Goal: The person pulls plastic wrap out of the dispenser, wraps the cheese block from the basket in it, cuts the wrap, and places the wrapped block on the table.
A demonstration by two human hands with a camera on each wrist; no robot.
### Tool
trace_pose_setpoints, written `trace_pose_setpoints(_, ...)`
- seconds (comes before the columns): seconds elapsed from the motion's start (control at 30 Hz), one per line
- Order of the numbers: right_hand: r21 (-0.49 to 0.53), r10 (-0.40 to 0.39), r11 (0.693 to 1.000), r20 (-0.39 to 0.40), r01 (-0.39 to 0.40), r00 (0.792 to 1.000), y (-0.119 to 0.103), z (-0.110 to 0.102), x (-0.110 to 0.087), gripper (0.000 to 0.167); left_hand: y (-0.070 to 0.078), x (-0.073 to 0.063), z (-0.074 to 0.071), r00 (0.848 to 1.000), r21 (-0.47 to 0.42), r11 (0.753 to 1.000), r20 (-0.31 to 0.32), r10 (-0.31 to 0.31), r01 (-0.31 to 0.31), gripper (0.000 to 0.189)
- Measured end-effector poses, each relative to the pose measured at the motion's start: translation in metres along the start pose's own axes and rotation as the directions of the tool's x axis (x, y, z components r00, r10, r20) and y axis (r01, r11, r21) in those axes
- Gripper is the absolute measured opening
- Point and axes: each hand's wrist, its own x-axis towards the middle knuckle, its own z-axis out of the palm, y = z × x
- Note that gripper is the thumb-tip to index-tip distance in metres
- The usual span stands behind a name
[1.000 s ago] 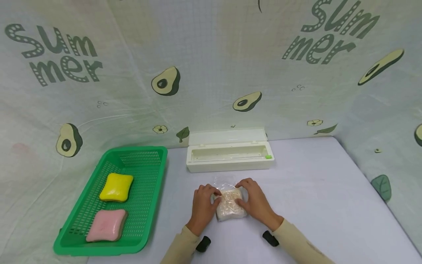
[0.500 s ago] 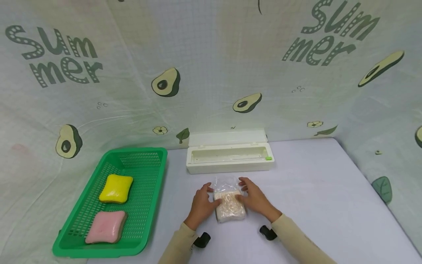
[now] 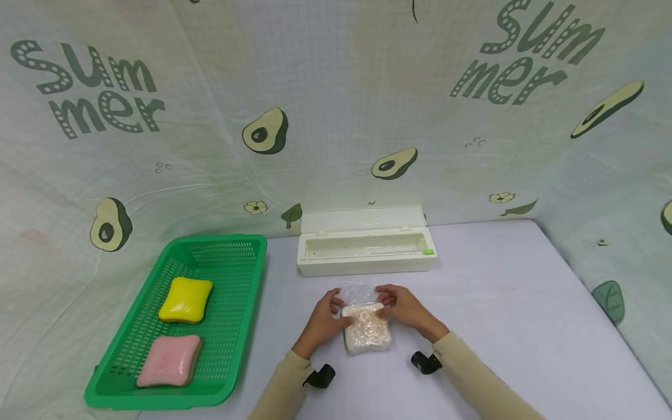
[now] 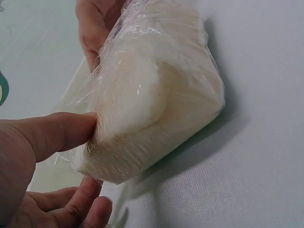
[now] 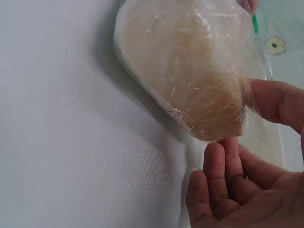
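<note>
A cream, pillow-shaped block [image 3: 366, 332] wrapped in clear film lies on the table in front of the person. A loose flap of the clear film [image 3: 359, 293] extends from its far end. From the left side, the left hand [image 3: 321, 322] holds the block, its thumb [image 4: 71, 130] on top and its fingers around the corner. The right hand [image 3: 406, 312] grips the opposite side likewise, thumb [image 5: 273, 102] pressed on the film. In the right wrist view the other fingers [image 5: 216, 175] curl in below the block's edge.
Just beyond the block stands a long white box [image 3: 367, 267] with its lid raised. At the left, a green basket [image 3: 251, 303] contains a yellow pillow-shaped block [image 3: 185, 298] and a pink one [image 3: 169, 360]. A printed cloth [image 3: 325, 116] hangs behind the table.
Both hands first drew apart and the film flap spread out flatter at the far end. Since then the right fingers have come in toward the flap. The block has stayed almost in place.
</note>
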Motion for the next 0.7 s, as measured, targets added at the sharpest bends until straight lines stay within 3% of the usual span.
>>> trace_pose_setpoints(0.2,0.015,-0.035,0.999,0.048,0.034,0.998,0.003,-0.002,0.001,0.041,0.0,0.002,-0.002,1.0,-0.044,0.999,0.016,0.003,-0.003,0.075)
trace_pose_setpoints(0.33,-0.03,-0.131,0.991,0.051,0.133,0.99,0.008,-0.002,0.0,0.034,-0.002,0.0,-0.002,0.999,-0.041,0.998,0.014,0.05,-0.05,0.056)
trace_pose_setpoints(0.43,-0.061,-0.226,0.972,0.047,0.229,0.973,0.012,-0.003,-0.001,0.033,-0.005,-0.001,-0.001,0.993,-0.014,0.993,-0.009,0.119,-0.119,0.039)
trace_pose_setpoints(0.53,-0.081,-0.331,0.939,0.042,0.333,0.943,0.016,-0.003,-0.002,0.033,-0.008,-0.002,0.002,0.975,0.029,0.976,-0.043,0.218,-0.217,0.029)
trace_pose_setpoints(0.7,-0.137,-0.488,0.865,0.002,0.483,0.873,0.022,0.0,-0.004,0.03,-0.01,-0.006,0.007,0.922,0.14,0.921,-0.085,0.377,-0.363,0.028)
